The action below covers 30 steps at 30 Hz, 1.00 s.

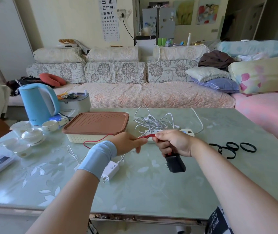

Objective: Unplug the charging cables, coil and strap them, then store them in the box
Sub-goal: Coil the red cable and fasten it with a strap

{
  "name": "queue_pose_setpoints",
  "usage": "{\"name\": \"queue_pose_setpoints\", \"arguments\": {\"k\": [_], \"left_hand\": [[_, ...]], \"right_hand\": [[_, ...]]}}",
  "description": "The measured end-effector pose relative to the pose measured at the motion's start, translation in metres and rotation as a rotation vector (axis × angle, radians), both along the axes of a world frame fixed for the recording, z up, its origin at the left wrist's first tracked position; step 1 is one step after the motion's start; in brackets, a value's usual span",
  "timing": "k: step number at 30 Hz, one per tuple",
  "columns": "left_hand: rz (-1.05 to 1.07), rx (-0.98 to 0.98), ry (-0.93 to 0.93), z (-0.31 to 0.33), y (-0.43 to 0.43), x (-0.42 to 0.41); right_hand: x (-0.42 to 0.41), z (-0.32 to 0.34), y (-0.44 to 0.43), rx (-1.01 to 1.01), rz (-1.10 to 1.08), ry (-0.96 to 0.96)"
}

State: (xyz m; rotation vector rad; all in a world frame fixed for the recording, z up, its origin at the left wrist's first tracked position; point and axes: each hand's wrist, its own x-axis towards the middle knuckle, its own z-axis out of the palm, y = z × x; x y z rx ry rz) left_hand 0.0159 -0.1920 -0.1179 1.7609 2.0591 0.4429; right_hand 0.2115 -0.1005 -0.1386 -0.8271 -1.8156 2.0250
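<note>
Sofa room w/ a green glass bench (151, 191). The box (84, 137) is shut, so nothing looks stored yet. White cables (153, 122) sit tangled by the power strip (189, 132). Left hand (126, 143) & right hand (173, 142) pinch the red cable (146, 136), black charger (175, 163) unplugged, not coiled. Straps (233, 146) unused.

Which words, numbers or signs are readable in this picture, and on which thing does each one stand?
"90W": white charger, seen upside down.
Rows of "E" signs: eye chart.
"THE": black cloth, the rest is unreadable.
Kettle label: too blurred to read.
</note>
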Motion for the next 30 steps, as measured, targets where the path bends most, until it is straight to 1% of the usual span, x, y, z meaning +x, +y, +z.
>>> {"name": "queue_pose_setpoints", "arguments": {"k": [1,4,6,9,11,14,17,19,21,22,23,24,25,27,30], "left_hand": [[0.011,0.0,-0.055,-0.002,0.002,-0.001],[0.026,0.027,-0.484,-0.003,0.006,-0.005],[0.02,0.01,-0.656,0.001,0.004,-0.01],[0.022,-0.022,-0.879,0.007,-0.001,-0.018],[0.043,-0.02,-1.105,0.009,-0.001,-0.019],[0.044,0.043,-1.501,0.015,0.002,-0.005],[-0.005,0.078,-1.861,0.017,0.008,0.009],[0.011,0.091,-2.056,0.015,0.012,0.012],[0.059,0.14,-2.158,0.012,0.016,0.013],[0.076,0.157,-2.153,0.011,0.018,0.013],[0.088,0.167,-2.095,0.011,0.018,0.013],[0.105,0.187,-1.977,0.011,0.018,0.012],[0.135,0.218,-1.813,0.011,0.018,0.011],[0.215,0.312,-1.409,0.014,0.015,0.008],[0.33,0.506,-0.653,0.015,0.009,-0.001]], "right_hand": [[0.0,0.001,0.002,-0.017,-0.016,0.024],[0.001,0.006,0.009,-0.048,-0.112,0.093],[0.002,0.005,0.013,-0.005,-0.193,0.076],[0.004,0.001,0.019,0.085,-0.303,0.0],[0.003,0.001,0.018,0.114,-0.327,-0.016],[-0.003,0.005,0.007,0.173,-0.301,0.035],[-0.012,0.012,-0.011,0.286,-0.211,0.072],[-0.017,0.013,-0.018,0.292,-0.146,0.09],[-0.02,0.012,-0.023,0.298,-0.06,0.054],[-0.021,0.012,-0.026,0.316,-0.002,0.012],[-0.021,0.012,-0.028,0.344,0.054,-0.04],[-0.021,0.013,-0.03,0.373,0.098,-0.106],[-0.019,0.014,-0.031,0.391,0.127,-0.181],[-0.014,0.017,-0.03,0.393,0.179,-0.313],[-0.004,0.017,-0.024,0.36,0.211,-0.44]]}}
